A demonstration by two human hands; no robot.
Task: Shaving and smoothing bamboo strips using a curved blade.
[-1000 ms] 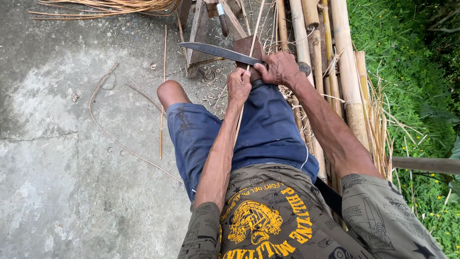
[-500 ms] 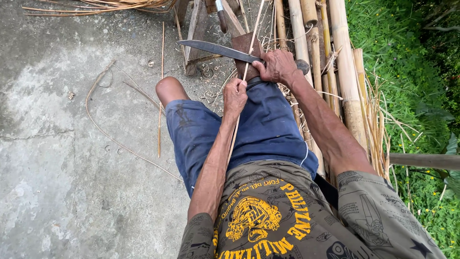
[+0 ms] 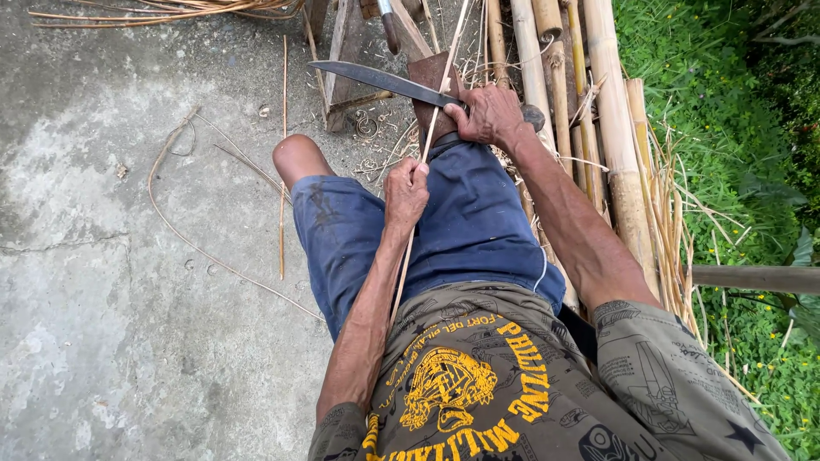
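The right hand (image 3: 489, 113) sits ahead of the lap and grips the handle of a knife (image 3: 376, 82), whose blade runs out to the left. The left hand (image 3: 405, 189) lies nearer the body, on the thigh, pinching a thin strip (image 3: 424, 154) that passes forward under the blade and back along the forearm. Bamboo poles (image 3: 611, 128) lie side by side to the right of the legs, with grass (image 3: 726, 111) beyond them. To the left is concrete floor (image 3: 111, 299) with loose strips (image 3: 184, 230) scattered on it.
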